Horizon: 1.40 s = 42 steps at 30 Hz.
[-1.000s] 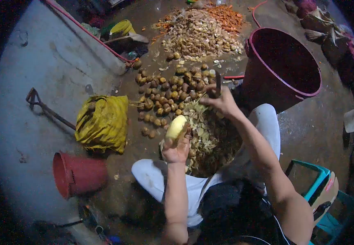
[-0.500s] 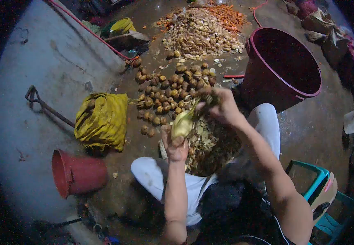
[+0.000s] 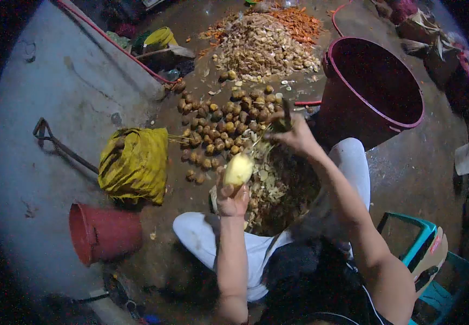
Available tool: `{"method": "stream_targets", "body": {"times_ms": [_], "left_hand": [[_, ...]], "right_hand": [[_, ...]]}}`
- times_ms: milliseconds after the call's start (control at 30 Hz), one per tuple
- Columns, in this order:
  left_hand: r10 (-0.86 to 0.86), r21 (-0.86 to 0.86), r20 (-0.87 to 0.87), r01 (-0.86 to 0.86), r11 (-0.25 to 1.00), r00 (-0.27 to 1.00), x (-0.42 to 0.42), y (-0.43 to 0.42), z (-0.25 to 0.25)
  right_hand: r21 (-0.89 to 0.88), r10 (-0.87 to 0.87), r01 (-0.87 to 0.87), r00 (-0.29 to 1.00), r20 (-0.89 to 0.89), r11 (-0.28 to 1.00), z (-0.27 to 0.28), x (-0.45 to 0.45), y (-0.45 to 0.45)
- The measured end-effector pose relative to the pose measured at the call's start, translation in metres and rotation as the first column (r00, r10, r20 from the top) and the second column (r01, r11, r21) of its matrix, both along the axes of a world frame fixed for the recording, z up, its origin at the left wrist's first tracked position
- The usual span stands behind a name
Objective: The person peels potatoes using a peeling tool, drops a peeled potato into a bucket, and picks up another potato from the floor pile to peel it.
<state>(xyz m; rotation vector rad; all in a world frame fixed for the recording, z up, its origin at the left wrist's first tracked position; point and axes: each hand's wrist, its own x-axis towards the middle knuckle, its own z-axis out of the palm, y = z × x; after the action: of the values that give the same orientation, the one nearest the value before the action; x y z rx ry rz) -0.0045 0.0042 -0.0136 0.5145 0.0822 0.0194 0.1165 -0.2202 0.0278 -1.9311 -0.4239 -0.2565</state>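
My left hand (image 3: 232, 199) is closed around the lower end of a peeled root vegetable (image 3: 239, 169), pale yellow and oblong. To the upper right, my right hand (image 3: 297, 135) grips a dark knife (image 3: 287, 115), which points upward; its exact form is hard to make out. Thin strips hang between the knife hand and the vegetable. Below both hands lies a heap of pale and brown peelings (image 3: 267, 187), between my legs. Just beyond them, many brown, round unpeeled root vegetables (image 3: 229, 122) are spread over the floor.
A large dark red tub (image 3: 348, 103) stands at the right, near my knee. Farther off is a pile of pale peelings (image 3: 261, 46) beside orange scraps (image 3: 302, 27). At the left are a yellow sack (image 3: 134, 165), a red bucket (image 3: 110, 233) and a shovel handle (image 3: 64, 146). A teal stool (image 3: 407, 227) sits behind right.
The vegetable in my left hand has turned and now shows a smooth, pale yellow face. My right hand has drawn slightly up and away from it, with the knife now upright.
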Motion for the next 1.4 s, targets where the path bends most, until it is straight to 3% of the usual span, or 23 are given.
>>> {"method": "stream_targets", "body": {"times_ms": [67,133,167,200,267,333,400,433,533,567,600,667,800,867,900,933,1000,1067,1133,1200,1267,1333,1400], "left_hand": [[0.048,-0.039,-0.047,-0.05,0.998,0.998,0.004,-0.01,0.005],[0.04,-0.062,-0.008,-0.04,0.997,0.999,0.003,-0.01,0.002],[0.039,-0.076,0.001,-0.039,0.996,0.999,0.001,-0.009,0.002],[0.038,-0.075,-0.001,-0.038,0.996,0.999,-0.001,-0.008,0.0],[0.063,-0.111,-0.098,-0.074,0.991,0.993,-0.005,-0.005,-0.002],[-0.033,-0.131,-0.112,0.019,0.991,0.993,-0.001,-0.003,0.004],[0.022,-0.053,-0.084,-0.027,0.998,0.996,-0.001,-0.009,0.005],[-0.005,0.029,-0.04,0.006,1.0,0.999,-0.002,-0.01,0.013],[0.086,-0.045,-0.116,-0.092,0.995,0.99,-0.003,0.002,-0.014],[-0.113,-0.193,-0.098,0.092,0.977,0.989,-0.006,0.017,-0.021],[-0.116,-0.191,-0.091,0.097,0.977,0.989,-0.007,0.014,-0.014],[-0.021,-0.097,-0.08,0.013,0.995,0.997,-0.007,0.004,-0.001],[-0.002,0.03,-0.038,0.003,1.0,0.999,-0.006,-0.002,0.001],[-0.034,0.038,-0.023,0.035,0.999,0.999,-0.008,0.002,-0.003],[-0.048,0.009,-0.037,0.048,0.999,0.998,-0.007,0.002,-0.005],[-0.062,-0.021,-0.047,0.061,0.998,0.997,-0.006,0.003,-0.006],[-0.052,0.01,-0.002,0.052,0.999,0.999,-0.002,0.001,-0.001],[-0.036,0.117,-0.028,0.039,0.992,0.999,-0.005,-0.004,0.004],[-0.024,0.133,0.017,0.022,0.991,1.0,-0.002,-0.01,0.014],[-0.052,0.202,0.07,0.037,0.979,0.996,-0.006,-0.01,0.01],[-0.059,0.213,0.087,0.039,0.976,0.994,-0.007,-0.01,0.019],[-0.082,0.233,0.111,0.054,0.971,0.99,-0.003,-0.011,0.027],[-0.088,0.255,0.13,0.053,0.965,0.988,0.003,-0.012,0.027]], "right_hand": [[0.121,0.146,-0.144,0.989,-0.004,0.982,0.021,-0.027,0.016],[0.127,0.116,-0.151,0.961,0.251,0.98,0.031,-0.039,0.027],[0.127,0.086,-0.098,0.991,0.103,0.987,0.018,-0.035,0.024],[0.382,0.151,-0.054,0.961,-0.229,0.923,0.034,-0.035,0.02],[0.169,-0.011,0.014,1.0,-0.023,0.986,-0.004,0.004,0.006],[0.198,-0.006,0.035,0.989,-0.146,0.98,-0.005,0.005,0.01],[0.092,0.112,-0.111,0.994,-0.009,0.99,0.021,-0.025,0.022],[0.12,0.185,-0.216,0.956,0.229,0.969,0.023,-0.03,0.022],[0.359,0.051,-0.043,0.999,-0.014,0.932,0.001,-0.012,0.024],[0.118,-0.055,0.07,0.99,-0.126,0.991,0.01,-0.005,0.009],[0.114,-0.117,0.141,0.973,-0.198,0.983,0.011,0.0,0.004],[0.124,-0.023,0.027,0.999,-0.034,0.992,-0.019,0.012,0.004],[0.156,0.258,-0.276,0.958,0.122,0.949,0.025,-0.031,0.02],[0.437,0.25,-0.162,0.956,-0.152,0.885,0.013,-0.023,0.02],[0.136,0.01,-0.012,1.0,0.021,0.991,0.022,-0.014,0.014],[0.063,-0.048,0.054,0.994,-0.096,0.997,0.023,-0.008,0.008],[0.104,0.005,0.004,0.996,-0.087,0.995,0.024,-0.005,0.005],[0.072,0.154,-0.165,0.979,0.135,0.984,0.028,-0.023,0.01],[0.128,0.263,-0.271,0.962,0.079,0.954,0.032,-0.033,0.013],[0.359,0.132,-0.063,0.977,-0.169,0.931,0.024,-0.022,0.014],[0.271,0.057,0.007,0.973,-0.225,0.962,-0.008,0.007,-0.001],[0.076,0.048,-0.047,0.999,-0.021,0.996,0.017,-0.007,0.0],[0.023,0.252,-0.254,0.965,0.077,0.967,0.038,-0.028,0.004]]}}
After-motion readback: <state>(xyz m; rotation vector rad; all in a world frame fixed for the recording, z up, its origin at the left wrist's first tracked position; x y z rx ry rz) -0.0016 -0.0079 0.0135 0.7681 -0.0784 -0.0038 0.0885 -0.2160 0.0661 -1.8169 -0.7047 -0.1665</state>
